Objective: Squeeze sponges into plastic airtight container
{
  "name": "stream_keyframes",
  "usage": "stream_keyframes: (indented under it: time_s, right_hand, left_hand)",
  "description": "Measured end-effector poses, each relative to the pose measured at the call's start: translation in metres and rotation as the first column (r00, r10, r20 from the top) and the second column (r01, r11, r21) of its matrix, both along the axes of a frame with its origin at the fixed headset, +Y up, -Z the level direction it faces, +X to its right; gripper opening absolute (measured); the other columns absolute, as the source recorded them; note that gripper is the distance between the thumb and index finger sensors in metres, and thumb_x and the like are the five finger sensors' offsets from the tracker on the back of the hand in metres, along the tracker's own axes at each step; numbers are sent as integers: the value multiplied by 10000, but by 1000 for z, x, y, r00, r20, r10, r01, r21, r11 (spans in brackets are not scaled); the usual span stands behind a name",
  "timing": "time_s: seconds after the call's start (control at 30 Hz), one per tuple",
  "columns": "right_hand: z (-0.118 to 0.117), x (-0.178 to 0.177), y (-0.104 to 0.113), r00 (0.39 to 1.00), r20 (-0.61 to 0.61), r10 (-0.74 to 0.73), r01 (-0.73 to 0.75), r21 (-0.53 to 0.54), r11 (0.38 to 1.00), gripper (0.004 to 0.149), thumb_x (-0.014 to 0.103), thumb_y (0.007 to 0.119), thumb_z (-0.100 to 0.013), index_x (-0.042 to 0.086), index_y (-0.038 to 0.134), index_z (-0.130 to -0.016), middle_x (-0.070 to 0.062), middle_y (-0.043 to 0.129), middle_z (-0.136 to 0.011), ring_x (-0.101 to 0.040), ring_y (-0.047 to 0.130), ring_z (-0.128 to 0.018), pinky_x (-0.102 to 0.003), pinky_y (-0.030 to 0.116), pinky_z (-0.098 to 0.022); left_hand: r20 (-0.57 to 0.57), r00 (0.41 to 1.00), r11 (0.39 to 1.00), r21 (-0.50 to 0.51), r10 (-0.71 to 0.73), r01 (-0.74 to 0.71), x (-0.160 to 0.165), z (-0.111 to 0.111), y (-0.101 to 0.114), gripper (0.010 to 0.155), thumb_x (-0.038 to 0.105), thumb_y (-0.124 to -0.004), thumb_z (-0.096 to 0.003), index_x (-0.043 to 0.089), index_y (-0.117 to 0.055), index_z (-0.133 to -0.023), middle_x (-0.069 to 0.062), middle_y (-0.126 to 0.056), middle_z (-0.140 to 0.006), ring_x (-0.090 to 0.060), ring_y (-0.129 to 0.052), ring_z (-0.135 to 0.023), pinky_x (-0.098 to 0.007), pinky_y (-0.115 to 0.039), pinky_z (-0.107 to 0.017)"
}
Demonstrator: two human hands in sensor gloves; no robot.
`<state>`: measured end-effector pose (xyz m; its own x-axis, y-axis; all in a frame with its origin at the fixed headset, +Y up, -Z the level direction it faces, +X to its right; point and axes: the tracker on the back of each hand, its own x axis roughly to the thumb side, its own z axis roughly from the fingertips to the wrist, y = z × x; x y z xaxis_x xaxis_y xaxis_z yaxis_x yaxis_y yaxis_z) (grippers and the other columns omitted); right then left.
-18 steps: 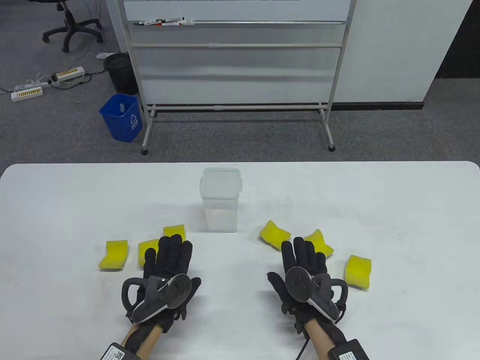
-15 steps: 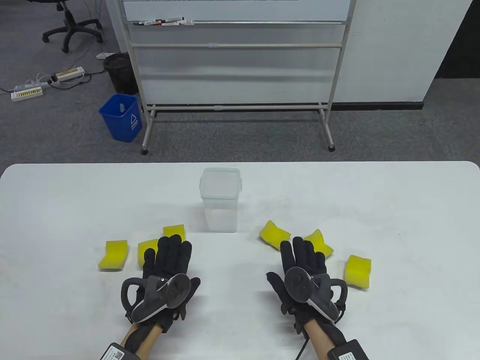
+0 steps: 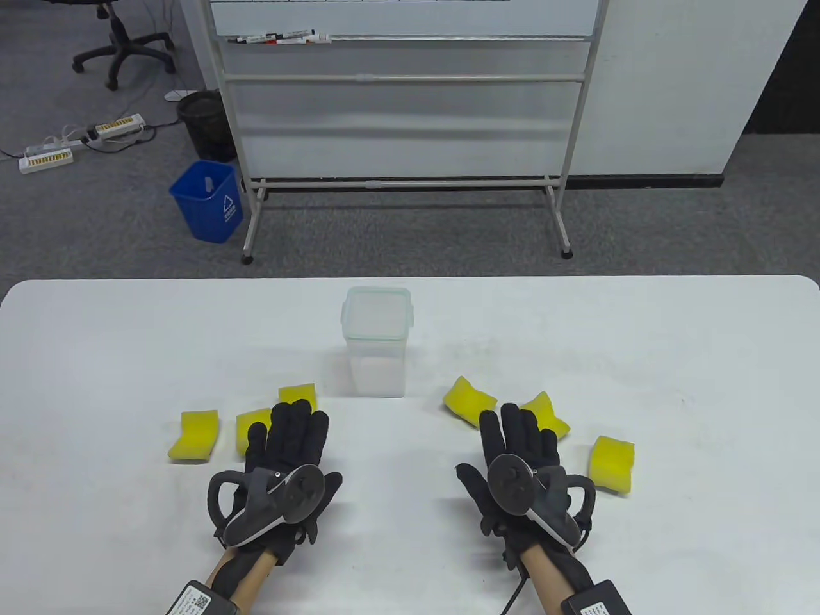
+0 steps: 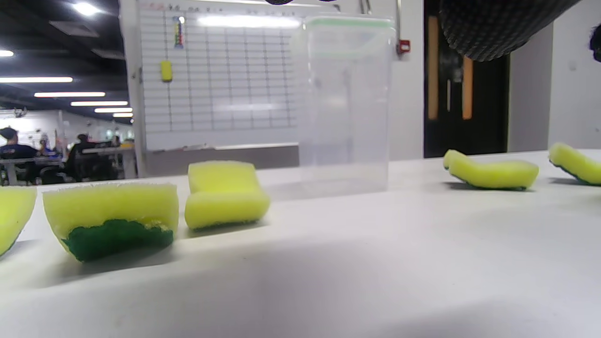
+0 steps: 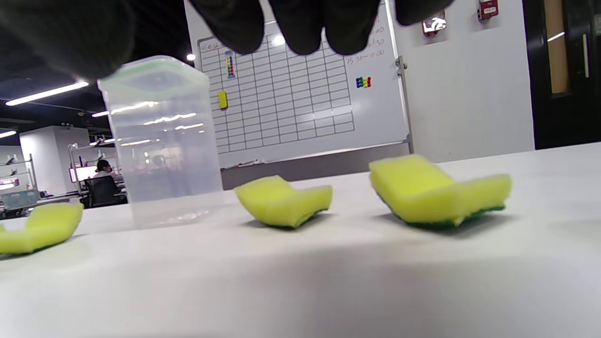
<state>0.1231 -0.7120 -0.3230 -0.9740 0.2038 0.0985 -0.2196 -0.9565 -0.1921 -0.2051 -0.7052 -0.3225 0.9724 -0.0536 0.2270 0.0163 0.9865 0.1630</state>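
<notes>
Basically nothing changed since the earlier frames: both hands sit where they were, sponges and container unmoved. Left hand lies flat on the tabletop, fingers released and stretched out, grasping nothing. Right hand same, fingers extended, holding nothing. Clear plastic container stands upright ahead, between the two hands, well beyond the fingertips. Left sponges: one just past the left fingertips, one beside the fingers, one further left. Right sponges: one just ahead-left of the right fingertips, one beside them, one right of the hand.
</notes>
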Motion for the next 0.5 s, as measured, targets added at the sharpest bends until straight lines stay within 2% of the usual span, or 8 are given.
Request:
stream_keyframes:
  time_s: [0.17, 0.3, 0.37, 0.5]
  right_hand:
    - [0, 1, 0, 1000, 3, -6, 6, -13, 1000, 851, 689, 697, -418, 288, 424, -1117, -84, 400, -1205, -351, 446, -1127, -580, 387, -769]
    - [1, 2, 2, 1000, 6, -7, 7, -17, 1000, 848, 689, 697, -419, 287, 433, -1116, -82, 407, -1204, -353, 452, -1125, -579, 392, -768]
    - [3, 3, 3, 1000, 4, -15, 15, -18, 1000, 846, 688, 697, -421, 287, 432, -1118, -85, 410, -1204, -355, 455, -1125, -580, 395, -768]
    - [3, 3, 3, 1000, -2, -31, 31, -20, 999, 840, 684, 700, -420, 287, 449, -1115, -83, 418, -1202, -354, 462, -1123, -580, 400, -767]
  left_hand:
    - [8, 1000, 1000, -4, 7, -7, 6, -2, 5, 869, 651, -657, -455, 257, -234, -1103, -72, -188, -1218, -343, -224, -1128, -607, -318, -780]
    - [50, 993, 993, 54, 106, -109, 23, -11, 29, 857, 638, -676, -457, 263, -270, -1112, -74, -207, -1226, -355, -242, -1135, -620, -352, -791]
    - [73, 989, 989, 65, 125, -130, 37, -24, 46, 853, 632, -685, -460, 266, -284, -1117, -76, -214, -1231, -357, -248, -1140, -623, -361, -795]
    - [50, 993, 993, 42, 106, -108, 71, -71, 75, 830, 630, -688, -459, 303, -308, -1120, -44, -217, -1238, -338, -238, -1150, -643, -364, -800]
